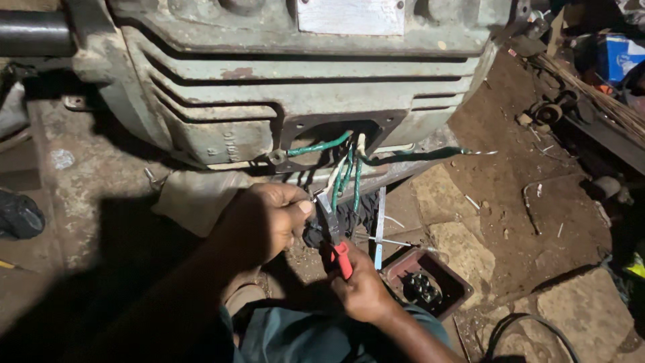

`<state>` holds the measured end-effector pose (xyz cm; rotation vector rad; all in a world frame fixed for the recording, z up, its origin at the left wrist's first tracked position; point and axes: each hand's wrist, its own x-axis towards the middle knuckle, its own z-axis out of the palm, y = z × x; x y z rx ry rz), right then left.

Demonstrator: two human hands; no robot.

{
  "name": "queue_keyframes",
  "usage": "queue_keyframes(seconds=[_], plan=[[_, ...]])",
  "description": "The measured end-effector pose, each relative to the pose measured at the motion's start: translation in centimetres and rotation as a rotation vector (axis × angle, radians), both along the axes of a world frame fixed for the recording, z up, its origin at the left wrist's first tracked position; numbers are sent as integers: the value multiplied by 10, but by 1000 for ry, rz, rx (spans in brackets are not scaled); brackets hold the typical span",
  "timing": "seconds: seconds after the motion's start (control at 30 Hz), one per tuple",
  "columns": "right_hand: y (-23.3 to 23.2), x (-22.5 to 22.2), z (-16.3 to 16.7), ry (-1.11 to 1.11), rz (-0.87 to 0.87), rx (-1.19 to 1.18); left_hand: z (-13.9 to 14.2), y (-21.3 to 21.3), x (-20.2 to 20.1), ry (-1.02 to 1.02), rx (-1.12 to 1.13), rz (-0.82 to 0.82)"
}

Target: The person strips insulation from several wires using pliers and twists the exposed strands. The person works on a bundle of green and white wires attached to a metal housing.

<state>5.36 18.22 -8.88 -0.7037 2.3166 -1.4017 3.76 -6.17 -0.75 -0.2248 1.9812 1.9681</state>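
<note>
The left hand (265, 218) is pinching the lower ends of the leads (346, 176) between thumb and fingers, closed narrow on them. The right hand (363, 286) is wrapped tight around the red handles of the pliers (338, 250), whose jaws are pointing to 11 o'clock and meeting the lead ends just beside the left thumb; whether the jaws are biting a wire cannot be told, as the tip is in shadow.

The leads are green and white, and are hanging from the opening (336, 131) in the side of the motor (269, 74). Their long axis is running roughly 12 to 6 o'clock, from the opening down to the pinch. From the right hand the lead ends are lying at 11 o'clock, near; from the left hand they are at 3 o'clock, touching. The left hand is the nearer of the two.

One further green lead (416, 154) is trailing away from the opening toward 3 o'clock, apart from both hands.

Edges: the motor's lower casing is overhanging the work at 12 o'clock, close above the knuckles. A dark tray (455, 277) holding small parts is sitting at 3 o'clock from the right hand, near. Open ground is lying toward 2 o'clock, on the stone floor (510, 202). The person's knee is filling the 6 o'clock side.
</note>
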Motion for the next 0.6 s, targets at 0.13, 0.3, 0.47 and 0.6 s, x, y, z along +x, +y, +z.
queue_keyframes(seconds=[0.13,0.3,0.47,0.6], plan=[[10,1,6,-90,-9,48,-12,7,4,-21,83,56],[26,5,20,-163,-31,97,-16,19,4,-27,235,90],[39,22,28,-85,-205,65,-4,18,8,20,96,-18],[54,26,32,-219,66,-15,7,21,14,103,-149,-2]])
